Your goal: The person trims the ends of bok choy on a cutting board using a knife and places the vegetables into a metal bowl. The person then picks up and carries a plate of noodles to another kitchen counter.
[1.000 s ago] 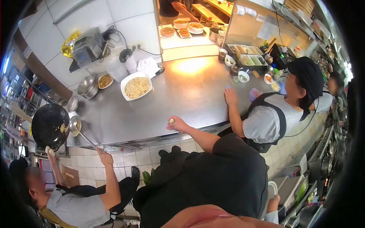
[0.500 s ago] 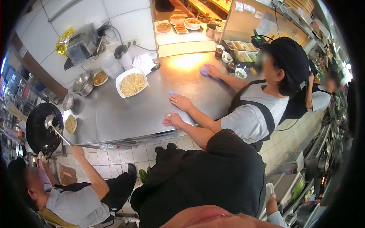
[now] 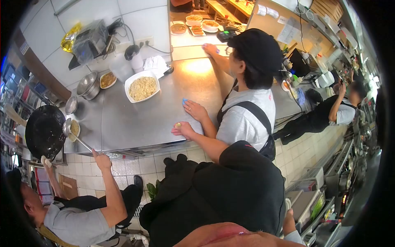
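Note:
My right hand [image 3: 184, 130] is closed at the front edge of the steel counter [image 3: 135, 127]. A small pale-yellow thing [image 3: 177, 125] shows at its fingers; its kind is unclear. My left hand is out of view. Just beyond my right hand, a co-worker's hand [image 3: 196, 110] presses a blue cloth [image 3: 184, 101] on the counter. Their other hand [image 3: 210, 48] holds a cloth on the serving ledge [image 3: 187, 52]. Farther left stands a white square bowl of fried rice [image 3: 142, 89]. A smaller dish of rice [image 3: 74, 130] sits near the left end.
At left, a person holds a black wok [image 3: 45, 131] and a ladle [image 3: 67, 127] beside the small dish. Metal bowls [image 3: 88, 85] and a dish of brown food [image 3: 108, 80] line the wall. Another person [image 3: 341, 105] stands at far right.
The co-worker beside me has leaned forward, moving one hand from the counter to the serving ledge. The ladle has gone from inside the wok to the small rice dish. My right hand barely shifts.

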Tool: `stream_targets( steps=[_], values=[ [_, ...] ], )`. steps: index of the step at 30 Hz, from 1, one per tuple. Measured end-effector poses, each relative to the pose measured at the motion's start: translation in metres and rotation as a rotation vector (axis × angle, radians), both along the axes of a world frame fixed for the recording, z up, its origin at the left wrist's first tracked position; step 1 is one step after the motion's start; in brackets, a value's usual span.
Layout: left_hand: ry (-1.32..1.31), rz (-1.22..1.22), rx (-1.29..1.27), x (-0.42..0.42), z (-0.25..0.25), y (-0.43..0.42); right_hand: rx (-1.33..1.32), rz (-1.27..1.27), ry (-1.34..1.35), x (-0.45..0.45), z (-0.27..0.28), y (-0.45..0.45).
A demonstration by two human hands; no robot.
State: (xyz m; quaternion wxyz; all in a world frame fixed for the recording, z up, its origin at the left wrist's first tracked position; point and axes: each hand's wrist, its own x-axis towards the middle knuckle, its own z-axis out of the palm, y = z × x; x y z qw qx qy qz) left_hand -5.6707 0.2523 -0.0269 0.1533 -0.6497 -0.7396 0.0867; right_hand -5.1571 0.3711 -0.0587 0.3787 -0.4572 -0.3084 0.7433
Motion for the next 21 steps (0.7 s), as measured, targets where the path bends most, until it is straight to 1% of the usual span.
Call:
stream_targets(
  steps=[1,2,5,6,7,9,10,11,12,14,15,17,18,20,21],
  values=[
    [-0.001,-0.003,-0.002,0.004,0.001,0.001,0.017,0.006,-0.02,-0.005,0.0,0.0],
    [-0.019,-0.031,0.064,0.005,0.002,0.0,0.033,0.012,-0.04,-0.009,0.0,0.0],
    [-0.098,0.003,0.025,-0.007,0.018,-0.018,0.026,-0.002,-0.052,-0.017,0.002,0.001],
    [-0.13,0.062,0.133,-0.03,0.009,-0.024,0.014,-0.011,-0.048,-0.018,0.003,0.003],
    [-0.161,0.122,0.241,-0.075,-0.014,-0.035,-0.012,-0.016,-0.033,-0.019,0.004,0.004],
    [0.24,0.33,-0.116,-0.097,0.011,-0.054,-0.062,-0.024,-0.003,-0.019,0.003,0.009],
    [0.43,0.379,-0.313,-0.108,0.023,-0.064,-0.058,-0.019,-0.006,-0.019,0.003,0.01],
    [0.468,0.404,-0.404,-0.108,0.024,-0.086,-0.055,-0.015,-0.009,-0.019,0.003,0.011],
    [0.409,0.422,-0.386,-0.091,0.023,-0.109,-0.05,-0.011,-0.012,-0.018,0.002,0.011],
    [-0.159,0.464,-0.026,-0.055,-0.001,-0.158,-0.043,-0.002,-0.007,-0.017,0.005,0.01],
    [-0.425,0.448,0.077,-0.03,-0.015,-0.18,-0.04,0.004,-0.004,-0.017,0.007,0.01],
    [-0.917,0.436,0.11,0.027,-0.037,-0.219,-0.052,0.005,-0.036,-0.018,0.008,0.012],
    [-1.138,0.449,0.087,0.054,-0.043,-0.233,-0.061,0.007,-0.052,-0.018,0.009,0.013],
    [-1.53,0.456,-0.018,0.109,-0.044,-0.254,-0.072,0.007,-0.032,-0.017,0.003,0.016],
    [-1.666,0.452,-0.067,0.133,-0.039,-0.264,0.027,0.072,-0.114,-0.011,-0.014,0.023]
  ],
)
